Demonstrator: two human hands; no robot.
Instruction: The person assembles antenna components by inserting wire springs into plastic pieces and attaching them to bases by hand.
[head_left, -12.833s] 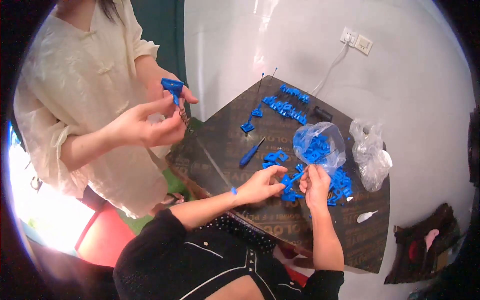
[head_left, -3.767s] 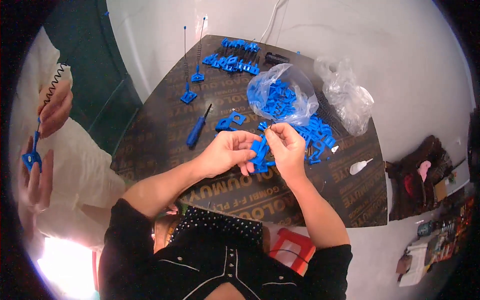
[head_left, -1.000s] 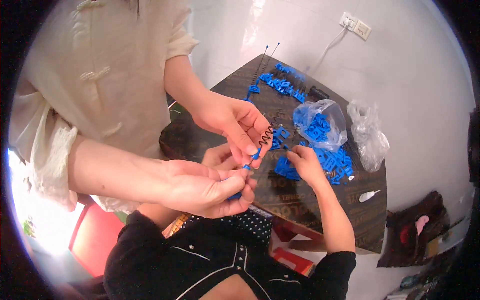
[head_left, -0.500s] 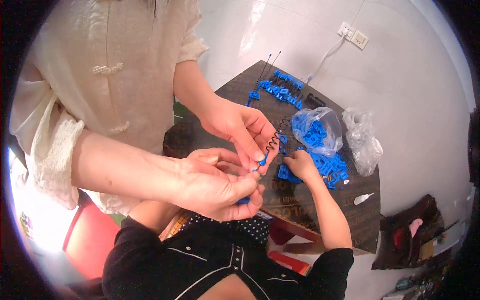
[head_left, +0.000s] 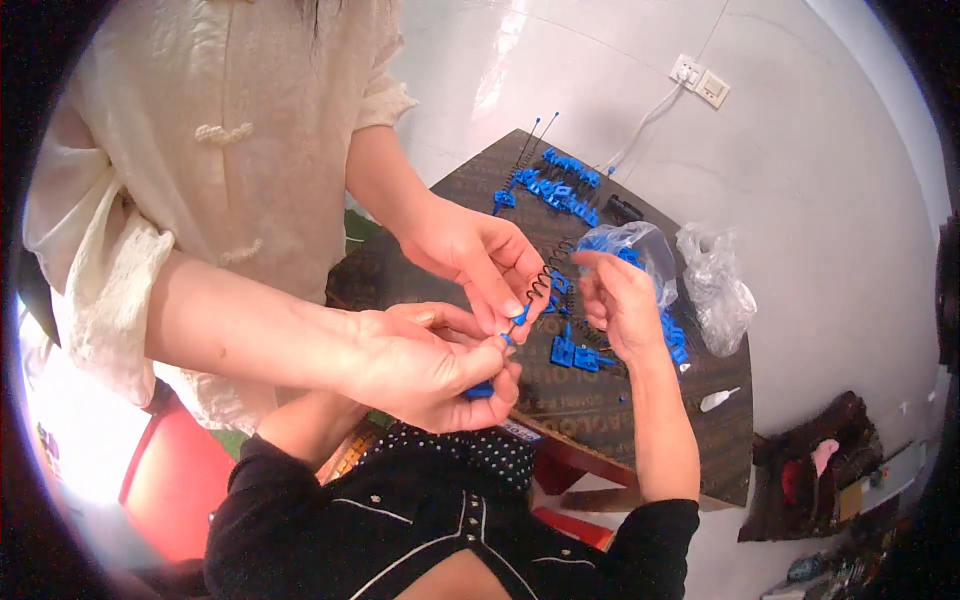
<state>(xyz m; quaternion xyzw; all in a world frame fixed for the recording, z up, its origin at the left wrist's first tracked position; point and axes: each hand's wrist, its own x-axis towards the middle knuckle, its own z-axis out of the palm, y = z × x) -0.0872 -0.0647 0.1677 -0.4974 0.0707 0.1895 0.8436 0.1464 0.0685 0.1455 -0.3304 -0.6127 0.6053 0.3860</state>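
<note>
My right hand (head_left: 622, 305) is raised over the dark table with its index finger stretched out to the left. The other fingers are loosely bent, and nothing shows in them. My left hand (head_left: 440, 316) lies behind a co-worker's hands; most of its fingers are hidden, so I cannot tell what it holds. The co-worker's two hands (head_left: 432, 375) pinch a thin rod with a black coil spring (head_left: 541, 284) and a small blue plastic piece (head_left: 520, 315). A blue block (head_left: 480, 390) shows at the co-worker's lower fingers. Blue blocks (head_left: 574, 353) lie left of my right wrist.
On the table (head_left: 600, 410), rows of blue parts with springs (head_left: 556, 192) lie at the back. A clear bag of blue pieces (head_left: 650, 255), a crumpled plastic bag (head_left: 717, 290) and a small white bottle (head_left: 718, 399) are on the right. The co-worker stands at the left.
My right hand has lifted off the blue blocks and moved up, its index finger now extended. The blocks it covered are now in sight. The co-worker's hands have barely moved.
</note>
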